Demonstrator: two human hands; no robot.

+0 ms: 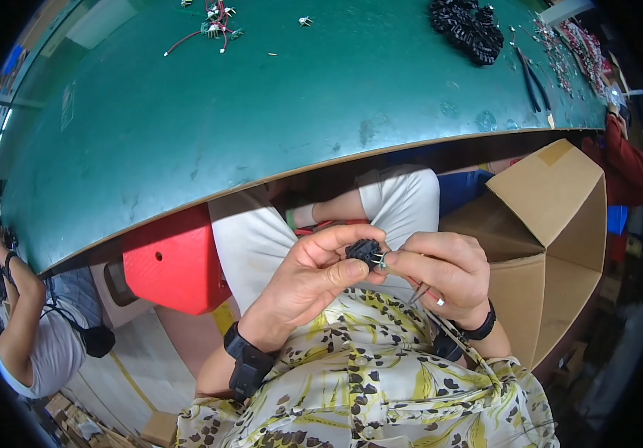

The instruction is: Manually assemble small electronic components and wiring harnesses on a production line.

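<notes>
In front of my lap, my left hand (pixel 300 282) pinches a small black plastic part (pixel 363 252) between thumb and fingers. My right hand (pixel 447 270) is closed against its right side, gripping a small wired component (pixel 382 261) with thin metallic pins that point at the black part. The pins meet or nearly meet the black part; I cannot tell which. From below my right fingers hangs a thin red wire (pixel 427 293) with a small white plug (pixel 441 302) at its end. My right fingers hide most of the component.
The green table (pixel 246 112) lies ahead, with wired components (pixel 215 28), a black pile of parts (pixel 471 33) and dark-handled pliers (pixel 533 84) on it. An open cardboard box (pixel 512 299) stands at my right, a red stool (pixel 175 261) at left. Other people sit at both ends.
</notes>
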